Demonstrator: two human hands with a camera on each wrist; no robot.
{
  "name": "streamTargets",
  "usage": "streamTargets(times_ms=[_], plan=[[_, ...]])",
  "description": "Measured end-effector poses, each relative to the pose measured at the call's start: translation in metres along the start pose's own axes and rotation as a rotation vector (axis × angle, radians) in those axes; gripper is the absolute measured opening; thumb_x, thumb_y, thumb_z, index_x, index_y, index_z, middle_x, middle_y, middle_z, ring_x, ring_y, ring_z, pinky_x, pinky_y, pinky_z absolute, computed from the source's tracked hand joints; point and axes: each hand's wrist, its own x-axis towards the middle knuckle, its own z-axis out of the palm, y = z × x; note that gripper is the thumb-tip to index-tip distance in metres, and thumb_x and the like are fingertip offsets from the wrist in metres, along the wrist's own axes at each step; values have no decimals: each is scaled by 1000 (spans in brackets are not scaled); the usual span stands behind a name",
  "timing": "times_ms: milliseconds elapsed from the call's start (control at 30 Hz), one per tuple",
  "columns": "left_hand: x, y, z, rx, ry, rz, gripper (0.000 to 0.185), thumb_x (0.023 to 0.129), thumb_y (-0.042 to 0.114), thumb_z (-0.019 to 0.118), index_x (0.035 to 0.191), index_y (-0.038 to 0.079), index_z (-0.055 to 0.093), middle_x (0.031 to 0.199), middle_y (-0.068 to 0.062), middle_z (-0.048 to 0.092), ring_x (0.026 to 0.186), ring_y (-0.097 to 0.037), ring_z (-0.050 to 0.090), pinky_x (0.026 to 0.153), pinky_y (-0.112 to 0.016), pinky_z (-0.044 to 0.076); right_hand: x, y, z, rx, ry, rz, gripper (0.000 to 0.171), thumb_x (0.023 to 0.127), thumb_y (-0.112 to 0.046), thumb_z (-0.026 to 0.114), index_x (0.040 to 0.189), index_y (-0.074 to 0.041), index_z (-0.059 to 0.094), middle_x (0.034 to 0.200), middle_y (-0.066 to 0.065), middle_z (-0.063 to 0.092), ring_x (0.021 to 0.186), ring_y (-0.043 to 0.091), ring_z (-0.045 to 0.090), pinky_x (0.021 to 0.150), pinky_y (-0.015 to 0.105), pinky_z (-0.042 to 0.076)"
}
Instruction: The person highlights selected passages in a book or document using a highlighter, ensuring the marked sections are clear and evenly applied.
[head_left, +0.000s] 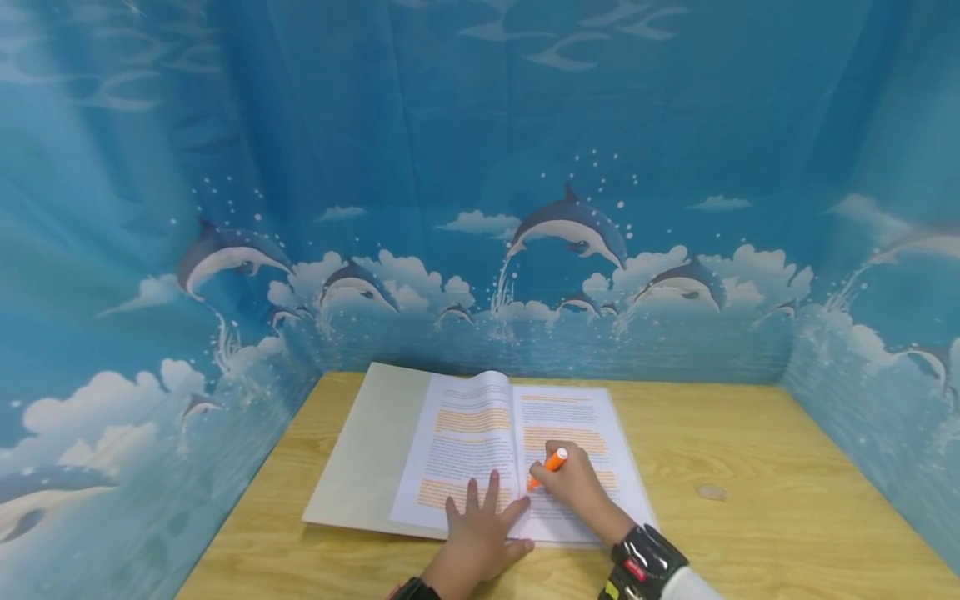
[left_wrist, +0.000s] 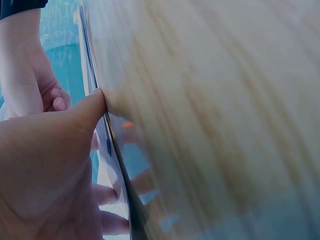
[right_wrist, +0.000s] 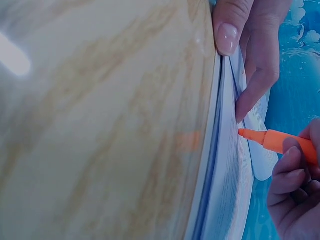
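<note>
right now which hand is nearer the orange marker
Right. The right hand grips the orange marker over the book's right page; the left hand rests flat on the book beside it.

Hidden and unreadable parts around the two hands

The printed text on the open white-paged book (head_left: 480, 442) is too small to read, and the left hand (head_left: 480, 533) covers its lower edge near the spine. The right hand (head_left: 573, 487) hides most of the orange highlighter pen (head_left: 550, 467), whose tip cannot be seen meeting the page. Both forearms are cut off by the bottom edge. Right of that hand, a small pale object (head_left: 711, 492) on the wooden surface (head_left: 750, 517) is too blurred to identify.
</note>
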Motion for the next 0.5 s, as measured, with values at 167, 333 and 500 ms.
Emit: streamTargets(times_ms=[167,333,500], plan=[[0,0,1,-10,1,-2,63,93,68,54,150,42,45,165,-16,28,145,-50,32,107,-76,31,0,1,-2,4,-2,-11,37,74,6,68,57,-13,41,50,-9,41,46,2,39,44,16,29],[1,0,1,-7,1,-4,63,93,68,54,150,42,46,165,-15,28,145,-50,32,107,-76,31,-1,2,-4,3,-5,-9,37,74,6,68,58,-13,41,51,-9,41,46,2,39,45,16,29],[1,0,1,-10,-7,-6,63,93,68,54,150,42,46,165,-15,28,145,-50,32,107,-76,31,-1,4,-6,12,0,7,38,73,7,68,58,-13,40,50,-9,40,46,2,38,44,16,27]])
